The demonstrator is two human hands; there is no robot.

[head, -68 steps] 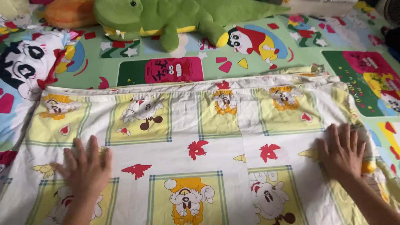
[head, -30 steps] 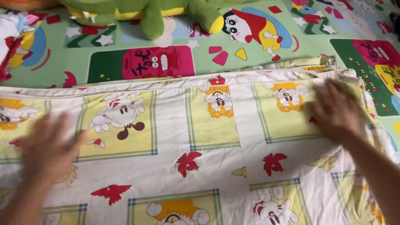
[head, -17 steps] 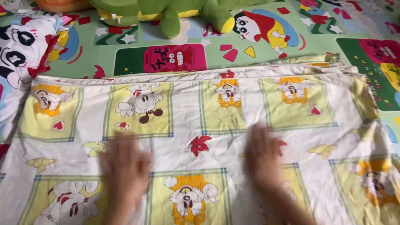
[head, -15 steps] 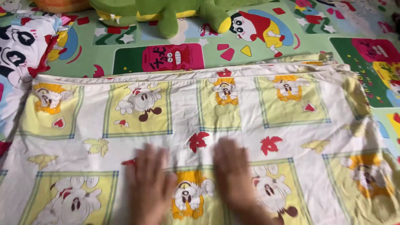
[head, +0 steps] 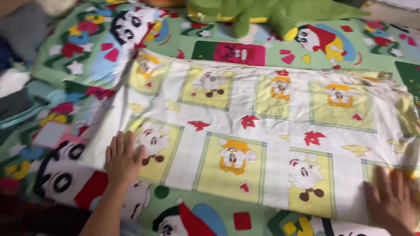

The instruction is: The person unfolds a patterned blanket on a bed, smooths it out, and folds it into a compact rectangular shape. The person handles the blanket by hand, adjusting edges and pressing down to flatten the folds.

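On green bedspread [head: 271,52], folded sheet [head: 262,131] lengthwise left-right, hands flat at near corners

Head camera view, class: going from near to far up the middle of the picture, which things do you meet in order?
Cartoon-print green bed cover → folded white and yellow cartoon sheet → pink panel printed on the cover → green plush toy.
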